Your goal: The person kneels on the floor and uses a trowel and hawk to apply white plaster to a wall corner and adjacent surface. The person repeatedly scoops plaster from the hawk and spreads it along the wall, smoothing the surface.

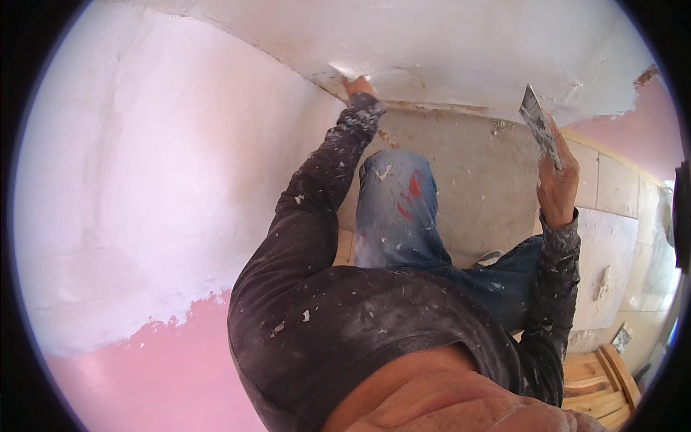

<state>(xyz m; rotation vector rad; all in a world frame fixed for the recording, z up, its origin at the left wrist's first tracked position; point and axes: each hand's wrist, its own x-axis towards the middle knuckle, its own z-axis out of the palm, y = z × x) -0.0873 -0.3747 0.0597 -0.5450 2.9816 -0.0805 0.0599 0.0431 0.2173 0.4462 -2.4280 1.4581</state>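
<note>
My right hand (558,189) is raised on the right side. It is closed around a putty knife (538,124), whose flat metal blade points up and carries grey-white smears. My left arm stretches forward into the corner, where my left hand (360,88) is against the white-coated wall (461,54) low down. Its fingers look curled. A bright, shiny patch (348,71) lies just beyond them, and I cannot make out whether it is a blade or wet filler.
White coating also covers the left wall (165,144), with pink paint (180,360) below its ragged edge. My bent knee (396,194) in stained jeans is over a grey ledge (482,173). A pale board (604,252) and a wooden slatted piece (594,385) are at the right.
</note>
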